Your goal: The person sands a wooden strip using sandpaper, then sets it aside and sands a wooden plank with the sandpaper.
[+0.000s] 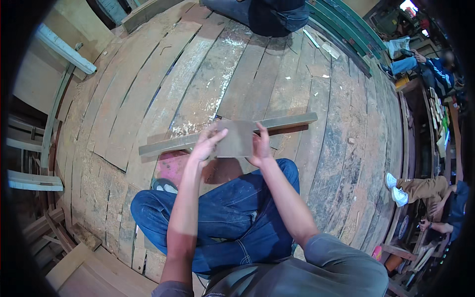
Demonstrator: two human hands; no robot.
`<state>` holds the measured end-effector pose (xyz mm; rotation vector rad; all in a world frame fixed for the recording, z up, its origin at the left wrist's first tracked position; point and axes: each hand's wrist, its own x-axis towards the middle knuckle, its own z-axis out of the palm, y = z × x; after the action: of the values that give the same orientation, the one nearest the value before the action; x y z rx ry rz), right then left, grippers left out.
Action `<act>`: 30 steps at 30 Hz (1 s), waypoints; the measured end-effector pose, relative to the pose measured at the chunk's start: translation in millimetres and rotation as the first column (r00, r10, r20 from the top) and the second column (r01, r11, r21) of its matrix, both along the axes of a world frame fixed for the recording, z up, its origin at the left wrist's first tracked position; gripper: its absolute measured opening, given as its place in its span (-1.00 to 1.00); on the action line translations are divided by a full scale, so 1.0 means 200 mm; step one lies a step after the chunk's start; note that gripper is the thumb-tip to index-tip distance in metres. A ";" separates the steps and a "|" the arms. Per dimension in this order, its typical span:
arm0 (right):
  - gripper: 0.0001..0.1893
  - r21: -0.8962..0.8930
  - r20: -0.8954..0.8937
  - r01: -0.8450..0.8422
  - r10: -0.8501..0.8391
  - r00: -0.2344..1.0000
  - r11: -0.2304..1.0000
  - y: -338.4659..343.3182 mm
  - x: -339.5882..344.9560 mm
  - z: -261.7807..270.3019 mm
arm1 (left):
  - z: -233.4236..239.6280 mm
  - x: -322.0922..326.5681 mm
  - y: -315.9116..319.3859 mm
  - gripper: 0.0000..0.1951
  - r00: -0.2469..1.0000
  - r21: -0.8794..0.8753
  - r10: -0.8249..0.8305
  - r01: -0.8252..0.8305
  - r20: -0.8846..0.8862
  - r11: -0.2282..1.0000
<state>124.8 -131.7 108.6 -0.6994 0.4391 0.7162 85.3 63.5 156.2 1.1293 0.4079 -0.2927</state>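
A square, flat grey-brown sheet [235, 139] is held up between my two hands in front of my crossed legs. Whether it is sandpaper or thin board I cannot tell. My left hand [208, 144] grips its left edge, thumb over the face. At the right edge, my right hand [261, 144] has it between thumb and fingers, partly hidden. Below and beyond the hands a long wooden batten [169, 144] lies at a slant, its middle hidden by the sheet and hands. A pink patch or item [172, 165] shows under it.
Worn plank flooring [148, 92] with sawdust surrounds me. Someone sits at the far side [278, 16] near green painted boards [345, 29]. Two people [439, 67] [441, 200] sit along the right. Wooden frames [35, 182] stand at left; a wooden panel [100, 274] lies at lower left.
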 end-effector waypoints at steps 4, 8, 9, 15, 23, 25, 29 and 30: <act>-0.36 0.193 0.180 -0.199 0.165 0.970 0.961 -0.14 -0.01 0.02 | -0.20 0.07 -0.10 -0.49 0.988 0.052 -0.141 0.138 0.060 0.989; -0.49 -0.169 0.315 -0.121 0.170 0.934 0.978 -0.17 0.04 0.05 | -0.21 0.19 -0.13 -0.64 0.963 0.415 -0.142 0.036 0.228 0.909; -0.54 -0.213 0.338 -0.054 0.126 0.933 0.975 -0.19 0.07 0.08 | -0.21 0.21 -0.09 -0.60 0.975 0.628 -0.127 -0.016 0.182 0.778; -0.38 -0.751 0.316 0.657 0.907 0.280 0.060 -0.30 0.28 -0.17 | -0.51 0.26 0.26 -0.50 0.996 0.996 0.023 -0.088 0.089 -0.031; -0.18 -0.817 0.182 0.541 0.980 -0.085 0.199 0.17 0.02 -0.27 | -0.63 0.28 0.22 -0.41 0.992 0.980 0.073 0.117 -0.106 -0.162; -0.20 -0.839 0.082 0.534 0.994 -0.068 0.106 0.05 0.10 -0.26 | -0.63 0.25 0.26 -0.39 0.989 0.980 0.094 0.125 -0.111 -0.156; -0.17 -0.677 -0.098 0.658 0.926 0.365 -0.331 -0.61 0.39 -0.34 | -0.62 0.24 0.27 -0.35 0.988 0.974 0.120 0.122 -0.100 -0.191; -0.18 -0.661 -0.072 0.615 0.852 0.519 -0.430 -0.81 0.45 -0.39 | -0.60 0.27 0.22 -0.34 0.986 0.975 0.121 0.139 -0.119 -0.173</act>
<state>215.2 -294.1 29.8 -3.1177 -0.3401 -0.1481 140.2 107.7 36.2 2.8169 0.8655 0.0243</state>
